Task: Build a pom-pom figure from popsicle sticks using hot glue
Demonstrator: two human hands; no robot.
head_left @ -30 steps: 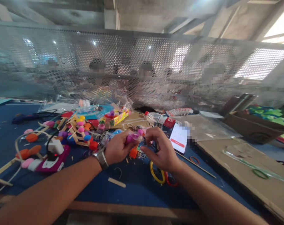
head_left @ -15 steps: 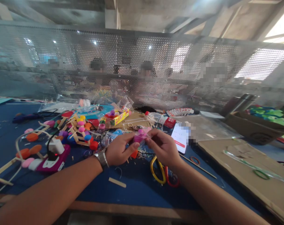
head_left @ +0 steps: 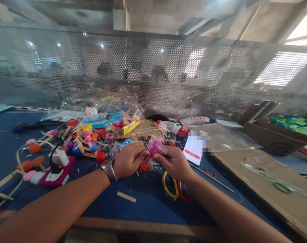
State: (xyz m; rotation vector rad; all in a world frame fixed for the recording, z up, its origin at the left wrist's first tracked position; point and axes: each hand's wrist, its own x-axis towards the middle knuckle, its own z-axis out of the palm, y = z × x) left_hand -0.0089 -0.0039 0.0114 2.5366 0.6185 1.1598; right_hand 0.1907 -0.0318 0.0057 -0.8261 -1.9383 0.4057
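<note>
Both hands meet over the middle of the blue table (head_left: 148,202). My left hand (head_left: 128,159), with a watch on its wrist, and my right hand (head_left: 172,162) pinch a small clear plastic bag of pink pieces (head_left: 154,146) between their fingertips. An orange cap (head_left: 144,165) lies just under the hands. Scissors with a yellow and a red handle (head_left: 172,189) lie on the table below my right wrist.
A wooden-stick frame with coloured caps (head_left: 84,140) and a purple power bank with a white plug (head_left: 57,170) lie to the left. A phone (head_left: 194,150), a thin wooden skewer (head_left: 214,179), cardboard (head_left: 264,189) and a box (head_left: 275,136) are to the right. People sit behind a perforated metal screen (head_left: 153,74).
My right hand has dropped lower and turned, and the bag of pink pieces now stands up between the two hands' fingertips. My left hand stays in place.
</note>
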